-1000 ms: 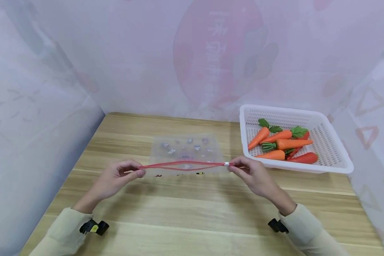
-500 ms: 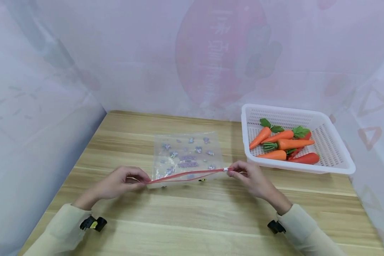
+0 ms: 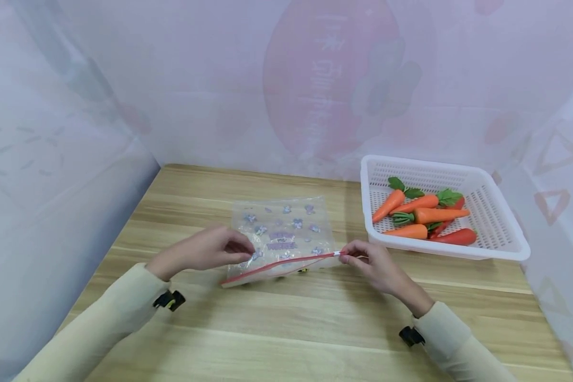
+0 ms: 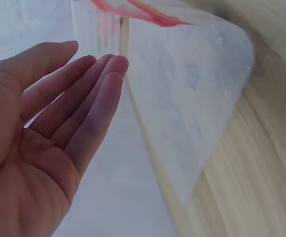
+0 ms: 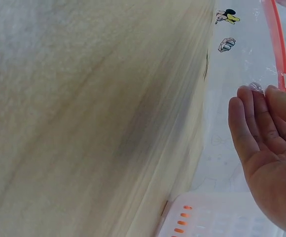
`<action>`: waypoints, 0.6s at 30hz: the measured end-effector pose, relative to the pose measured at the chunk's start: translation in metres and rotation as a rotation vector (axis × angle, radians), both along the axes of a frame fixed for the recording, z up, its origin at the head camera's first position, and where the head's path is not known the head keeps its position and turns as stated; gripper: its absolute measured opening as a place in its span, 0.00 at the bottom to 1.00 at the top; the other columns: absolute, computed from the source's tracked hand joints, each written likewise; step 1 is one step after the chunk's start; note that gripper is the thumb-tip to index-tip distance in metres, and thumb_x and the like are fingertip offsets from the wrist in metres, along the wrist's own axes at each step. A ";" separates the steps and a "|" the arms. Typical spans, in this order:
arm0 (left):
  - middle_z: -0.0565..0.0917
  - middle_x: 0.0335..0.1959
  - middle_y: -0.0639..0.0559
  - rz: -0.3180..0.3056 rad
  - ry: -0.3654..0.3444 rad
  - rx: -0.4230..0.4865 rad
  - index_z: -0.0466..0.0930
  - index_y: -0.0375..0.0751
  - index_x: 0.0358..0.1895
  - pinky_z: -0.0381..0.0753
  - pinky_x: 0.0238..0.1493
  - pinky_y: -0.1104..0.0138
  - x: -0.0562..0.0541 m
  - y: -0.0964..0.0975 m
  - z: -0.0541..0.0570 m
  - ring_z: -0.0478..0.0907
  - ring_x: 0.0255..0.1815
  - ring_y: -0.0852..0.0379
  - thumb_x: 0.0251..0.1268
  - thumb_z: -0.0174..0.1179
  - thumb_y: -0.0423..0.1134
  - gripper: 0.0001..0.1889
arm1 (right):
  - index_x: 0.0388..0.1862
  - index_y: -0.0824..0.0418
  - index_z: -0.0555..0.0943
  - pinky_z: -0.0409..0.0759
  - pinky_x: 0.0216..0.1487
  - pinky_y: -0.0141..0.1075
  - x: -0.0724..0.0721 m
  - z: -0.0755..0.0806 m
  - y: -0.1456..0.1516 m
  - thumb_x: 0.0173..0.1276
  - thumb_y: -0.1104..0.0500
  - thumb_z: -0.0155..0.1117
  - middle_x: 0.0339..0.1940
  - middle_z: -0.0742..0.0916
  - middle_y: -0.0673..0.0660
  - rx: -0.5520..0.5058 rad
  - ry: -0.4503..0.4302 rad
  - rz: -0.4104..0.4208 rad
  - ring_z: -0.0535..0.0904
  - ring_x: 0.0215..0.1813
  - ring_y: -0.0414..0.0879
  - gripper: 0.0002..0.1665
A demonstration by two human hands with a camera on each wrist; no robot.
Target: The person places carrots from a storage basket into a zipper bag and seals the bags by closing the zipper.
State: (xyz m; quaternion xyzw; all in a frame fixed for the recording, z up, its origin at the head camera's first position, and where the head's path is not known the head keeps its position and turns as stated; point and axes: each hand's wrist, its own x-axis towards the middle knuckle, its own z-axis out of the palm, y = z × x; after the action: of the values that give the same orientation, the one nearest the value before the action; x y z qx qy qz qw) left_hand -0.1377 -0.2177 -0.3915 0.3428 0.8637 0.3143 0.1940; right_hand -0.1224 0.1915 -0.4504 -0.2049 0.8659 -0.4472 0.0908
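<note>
A clear zip bag point(image 3: 296, 225) with small cartoon prints lies on the wooden table, its red zip edge point(image 3: 277, 263) toward me and slightly parted. Thumb and fingertips of my right hand point(image 3: 374, 265) pinch the bag's right corner, beside the white slider point(image 3: 336, 253). My left hand point(image 3: 215, 248) hovers over the bag's left side, holding nothing. In the left wrist view its fingers point(image 4: 96, 116) are loosely bent, thumb apart from them, with the bag beyond. The bag's left corner droops onto or near the table; whether it touches is hard to tell.
A white perforated basket point(image 3: 503, 233) stands at the back right, close to my right hand. Inside lie several orange carrots point(image 3: 439, 215) with green tops and a red pepper-like piece point(image 3: 456, 236). Printed cloth walls point(image 3: 210, 106) border the wooden table point(image 3: 267, 334) at the back and sides.
My left hand has let go of the bag's left corner and moved right, over the bag. That corner has dropped toward me. My right hand keeps its pinch, slightly lower than before.
</note>
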 end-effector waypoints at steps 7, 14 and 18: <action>0.93 0.41 0.55 -0.099 0.035 -0.028 0.92 0.42 0.46 0.87 0.46 0.73 -0.012 0.043 0.000 0.88 0.40 0.68 0.75 0.66 0.40 0.08 | 0.46 0.58 0.87 0.86 0.46 0.31 -0.002 0.002 0.000 0.75 0.62 0.68 0.43 0.91 0.54 0.008 -0.015 0.015 0.85 0.44 0.46 0.04; 0.92 0.36 0.56 -0.129 0.010 -0.055 0.92 0.43 0.40 0.85 0.42 0.75 -0.015 0.066 -0.004 0.86 0.36 0.71 0.69 0.71 0.38 0.04 | 0.47 0.58 0.87 0.87 0.48 0.32 -0.001 0.005 0.000 0.76 0.61 0.68 0.44 0.90 0.54 0.013 -0.028 0.017 0.85 0.45 0.44 0.05; 0.93 0.35 0.54 -0.120 -0.007 -0.081 0.93 0.40 0.40 0.85 0.41 0.76 -0.015 0.072 -0.004 0.86 0.34 0.71 0.67 0.72 0.35 0.03 | 0.47 0.58 0.87 0.87 0.49 0.33 -0.001 0.005 0.000 0.76 0.61 0.68 0.44 0.90 0.54 0.007 -0.031 0.018 0.85 0.46 0.45 0.05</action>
State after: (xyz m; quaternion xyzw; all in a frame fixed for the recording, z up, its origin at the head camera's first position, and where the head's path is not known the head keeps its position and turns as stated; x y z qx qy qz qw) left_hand -0.1527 -0.1459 -0.3956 0.3847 0.8529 0.2682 0.2294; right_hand -0.1238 0.1919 -0.4453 -0.2053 0.8640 -0.4466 0.1090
